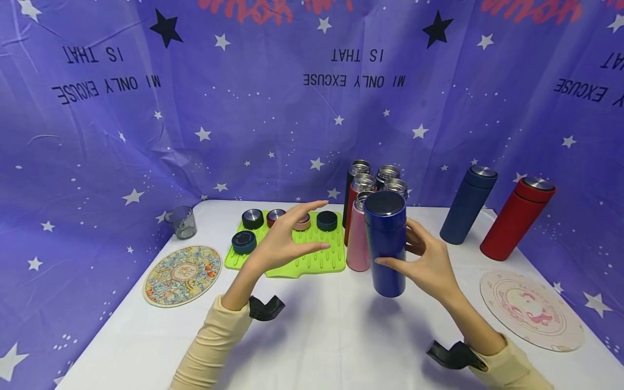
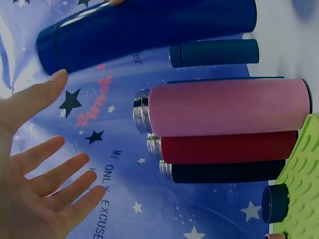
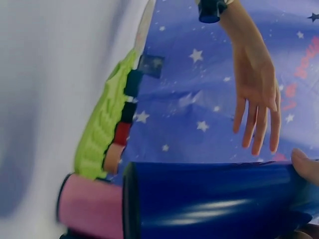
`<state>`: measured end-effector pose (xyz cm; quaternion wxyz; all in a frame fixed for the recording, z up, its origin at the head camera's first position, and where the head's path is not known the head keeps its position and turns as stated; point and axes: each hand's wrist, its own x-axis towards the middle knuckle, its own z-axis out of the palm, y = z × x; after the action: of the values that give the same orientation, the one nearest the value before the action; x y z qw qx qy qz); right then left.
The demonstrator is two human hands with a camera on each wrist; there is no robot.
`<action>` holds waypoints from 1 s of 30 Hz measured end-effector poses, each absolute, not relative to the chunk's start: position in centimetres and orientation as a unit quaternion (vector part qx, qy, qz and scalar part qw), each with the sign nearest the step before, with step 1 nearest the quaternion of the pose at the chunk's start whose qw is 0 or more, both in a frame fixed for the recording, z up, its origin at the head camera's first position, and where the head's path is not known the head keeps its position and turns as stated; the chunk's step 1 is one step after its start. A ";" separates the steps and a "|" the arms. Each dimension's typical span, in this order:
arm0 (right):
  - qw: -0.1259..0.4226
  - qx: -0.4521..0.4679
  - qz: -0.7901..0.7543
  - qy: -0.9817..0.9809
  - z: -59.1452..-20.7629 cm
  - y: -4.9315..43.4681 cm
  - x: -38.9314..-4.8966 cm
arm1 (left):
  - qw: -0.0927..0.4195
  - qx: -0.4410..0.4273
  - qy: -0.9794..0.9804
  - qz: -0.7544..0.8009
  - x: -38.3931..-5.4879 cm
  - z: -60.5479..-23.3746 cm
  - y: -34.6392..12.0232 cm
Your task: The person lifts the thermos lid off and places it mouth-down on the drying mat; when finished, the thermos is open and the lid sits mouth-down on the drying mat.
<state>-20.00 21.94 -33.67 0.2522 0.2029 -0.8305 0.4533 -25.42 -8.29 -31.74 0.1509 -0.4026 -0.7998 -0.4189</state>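
Observation:
A glossy blue thermos bottle [image 1: 387,254] with its lid on stands upright in the grip of my right hand [image 1: 429,262], raised above the white table. Its thumb lies across the front of the bottle, and the other fingers go round behind. My left hand [image 1: 287,238] is held out to the left of the bottle, fingers and thumb spread, holding nothing. In the left wrist view its thumb comes near the lid end of the blue bottle [image 2: 149,35]. Right behind the bottle stands a pink lidless bottle [image 1: 358,244].
More lidless bottles, one red [image 2: 229,148], crowd behind the pink one. A green mat [image 1: 317,254] carries several lids. A capped navy bottle [image 1: 468,206] and red bottle [image 1: 517,219] stand right. Round mats [image 1: 182,275] lie on both sides; a grey cup [image 1: 181,223] stands back left.

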 end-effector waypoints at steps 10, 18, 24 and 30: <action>0.213 0.264 0.426 -0.839 -33.4 19.0 -21.1 | 0.152 -0.414 -0.782 -0.440 -24.4 -31.3 -8.2; 0.204 0.300 0.337 -0.869 -33.9 18.1 -21.1 | 0.124 -0.475 -0.748 -0.446 -24.2 -31.2 -8.0; 0.217 0.311 0.269 -0.885 -34.1 18.0 -20.8 | 0.109 -0.505 -0.746 -0.421 -24.1 -31.3 -7.8; 0.201 0.325 0.271 -0.883 -34.1 18.0 -20.7 | 0.130 -0.517 -0.738 -0.415 -23.8 -31.1 -7.8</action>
<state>-20.75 18.03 -34.05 0.2010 0.3248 -0.8834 0.2714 -23.77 -7.84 -31.05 0.1298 -0.5169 -0.7376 -0.4147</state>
